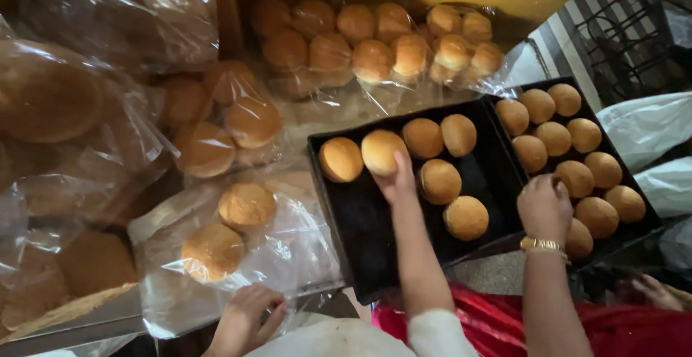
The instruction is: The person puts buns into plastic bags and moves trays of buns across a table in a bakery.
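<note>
The right hand [395, 180] reaches onto the black tray [360, 220] and closes its fingers over a round golden bun [380, 149] in the tray's far row. That bun lies between two others, touching the one on its left. The left hand [245, 319] is well apart from the right, off the tray's near left corner, its fingers curled on the edge of a clear plastic bag [288, 256] that holds two buns and lies just left of the tray.

Right of the tray, touching it, sits a second black tray [613, 238] filled with more buns. Another person's hand [544, 206] with a gold wristband [542, 244] hovers loosely closed over its near edge, and I cannot tell whether it holds anything. Beyond the tray lie more bagged buns [375, 47] — and larger bagged loaves [50, 97] are piled far to its left. A red cloth [634, 328] lies below its near right corner.
</note>
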